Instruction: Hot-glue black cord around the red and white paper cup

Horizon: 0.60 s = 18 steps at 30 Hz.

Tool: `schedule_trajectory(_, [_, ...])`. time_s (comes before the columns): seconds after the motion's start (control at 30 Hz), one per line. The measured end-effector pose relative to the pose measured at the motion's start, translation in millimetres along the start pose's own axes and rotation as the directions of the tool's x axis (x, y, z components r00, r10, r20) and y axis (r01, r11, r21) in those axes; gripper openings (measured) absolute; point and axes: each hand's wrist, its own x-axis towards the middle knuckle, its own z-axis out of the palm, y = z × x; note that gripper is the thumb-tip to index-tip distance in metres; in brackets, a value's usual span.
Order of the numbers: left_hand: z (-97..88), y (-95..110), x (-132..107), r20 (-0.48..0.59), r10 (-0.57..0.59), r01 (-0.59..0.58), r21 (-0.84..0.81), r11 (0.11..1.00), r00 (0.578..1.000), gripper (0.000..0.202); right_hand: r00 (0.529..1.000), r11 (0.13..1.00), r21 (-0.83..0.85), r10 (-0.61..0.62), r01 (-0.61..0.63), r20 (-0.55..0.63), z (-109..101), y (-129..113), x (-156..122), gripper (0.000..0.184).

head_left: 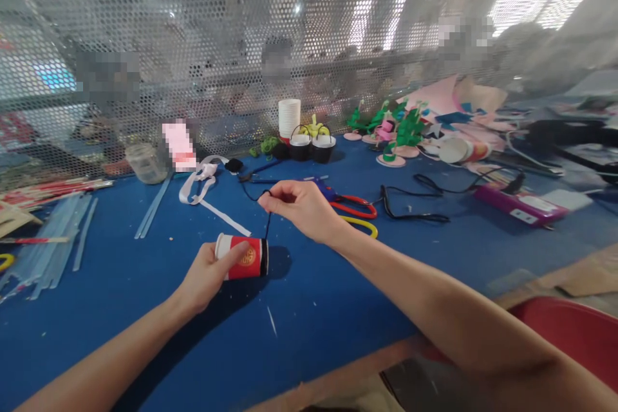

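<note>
My left hand [208, 273] is wrapped round a small red paper cup [245, 257] lying on its side just above the blue table [309, 309]; the cup has a white rim at the left and a black end at the right. My right hand [302, 207] is above and right of it, fingers pinched on a thin black wire [267, 226] that runs down to the cup's black end and loops back toward the far side.
Scissors with red and yellow handles [355, 209] lie right of my right hand. Two black little buckets [311, 145], stacked white cups [289, 117], a white ribbon [205, 183], clear sticks [53, 244], a black cable [410, 206], paper crafts [410, 129] and a mesh screen behind.
</note>
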Motion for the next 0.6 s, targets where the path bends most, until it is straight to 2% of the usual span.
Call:
schedule_trajectory(0.1, [2.1, 1.7, -2.5, -0.001, 0.005, -0.005, 0.061, 0.998, 1.0, 0.029, 1.0, 1.0, -0.019, -0.011, 0.011, -0.023, 0.9, 3.9, 0.1, 0.02])
schedule_trajectory(0.27, [4.7, 2.6, -8.1, 0.043, 0.091, -0.097, 0.157, 0.983, 0.995, 0.031, 1.0, 0.995, -0.095, -0.015, 0.013, -0.021, 2.8, 9.4, 0.4, 0.019])
schedule_trajectory(0.6, [8.0, 7.9, -17.4, 0.049, 0.156, -0.163, 0.22, 0.962, 0.987, 0.03, 0.999, 0.981, -0.192, 0.038, -0.036, 0.007, 5.0, 13.1, 0.8, 0.02])
